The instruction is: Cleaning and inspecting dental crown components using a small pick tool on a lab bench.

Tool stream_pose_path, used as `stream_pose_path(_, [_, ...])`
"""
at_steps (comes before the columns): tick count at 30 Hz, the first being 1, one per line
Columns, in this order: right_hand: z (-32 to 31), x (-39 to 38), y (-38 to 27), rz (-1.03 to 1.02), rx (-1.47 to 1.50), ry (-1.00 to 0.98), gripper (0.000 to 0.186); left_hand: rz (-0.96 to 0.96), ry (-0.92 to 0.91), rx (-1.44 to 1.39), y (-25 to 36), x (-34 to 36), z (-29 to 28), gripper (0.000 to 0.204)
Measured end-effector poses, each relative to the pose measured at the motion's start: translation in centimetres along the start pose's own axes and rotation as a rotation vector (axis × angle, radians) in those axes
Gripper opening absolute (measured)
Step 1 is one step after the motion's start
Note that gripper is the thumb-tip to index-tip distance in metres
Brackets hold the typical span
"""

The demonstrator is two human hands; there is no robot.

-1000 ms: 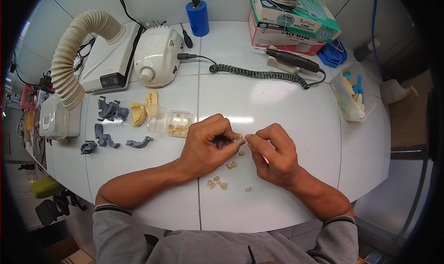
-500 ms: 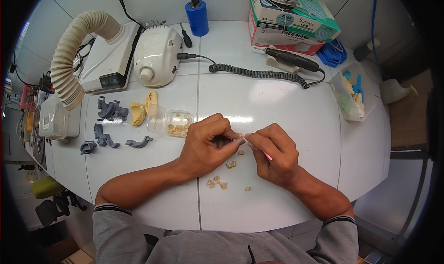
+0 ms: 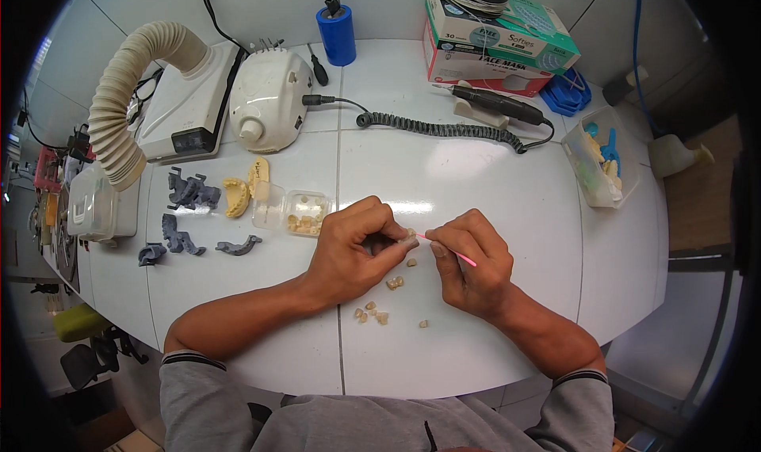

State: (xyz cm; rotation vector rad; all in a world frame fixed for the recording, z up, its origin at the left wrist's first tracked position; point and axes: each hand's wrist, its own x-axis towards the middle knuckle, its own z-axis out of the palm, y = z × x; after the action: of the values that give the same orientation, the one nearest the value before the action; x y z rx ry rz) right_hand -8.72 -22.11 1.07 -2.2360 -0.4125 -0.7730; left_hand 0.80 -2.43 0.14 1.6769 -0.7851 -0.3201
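Note:
My left hand (image 3: pixel 357 250) pinches a small tooth-coloured dental crown (image 3: pixel 411 232) between thumb and fingertips; most of it is hidden. Held like a pen in my right hand (image 3: pixel 479 266) is a thin pink applicator stick (image 3: pixel 468 259), its tip touching or very close to the crown. Below the hands, several loose crowns (image 3: pixel 395 282) lie on the white table, with a single one (image 3: pixel 423 324) off to the right. Just left of my left hand, a small clear box (image 3: pixel 328 201) stands with its lid (image 3: pixel 268 205) folded back and several crowns inside.
Yellow dental models (image 3: pixel 236 197) and grey ones (image 3: pixel 193 189) lie at left. Behind them stand a white machine with a ribbed hose (image 3: pixel 111 111) and a control unit (image 3: pixel 269 99). A black handpiece (image 3: pixel 499 102) with coiled cord, mask boxes (image 3: pixel 483 68) and a plastic tub (image 3: pixel 598 171) are at right.
My right hand has shifted slightly, and more of the pink stick shows at both ends of the grip. My left hand stays nearly still.

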Motion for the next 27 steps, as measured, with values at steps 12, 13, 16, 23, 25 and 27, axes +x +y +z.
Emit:
stream_pose_path(12, [-0.34, 0.2, -0.2, -0.019, 0.01, 0.016, 0.02, 0.021, -0.025, 0.031, 0.28, 0.04, -0.04, 0.017])
stream_pose_path(13, [-0.35, 0.19, -0.08, -0.021, 0.008, 0.017, 0.02, 0.016, -0.01, 0.011, 0.12, 0.01, 0.0, 0.017])
stream_pose_path(16, [-0.26, 0.1, 0.1, -0.042, 0.029, 0.082, 0.02, 0.011, 0.001, -0.004, -0.04, 0.0, -0.01, 0.016])
stream_pose_path(23, [-0.07, 0.24, -0.09, -0.011, -0.013, -0.023, 0.025, -0.009, -0.02, 0.008, 0.17, 0.06, -0.08, 0.015])
stream_pose_path(25, [-0.01, 0.32, -0.06, -0.02, -0.027, -0.049, 0.026, -0.012, -0.022, 0.01, 0.2, 0.06, -0.12, 0.015])
stream_pose_path(27, [0.04, 0.22, -0.02, -0.026, -0.011, -0.037, 0.029, -0.016, -0.023, 0.012, 0.26, 0.06, -0.14, 0.015])
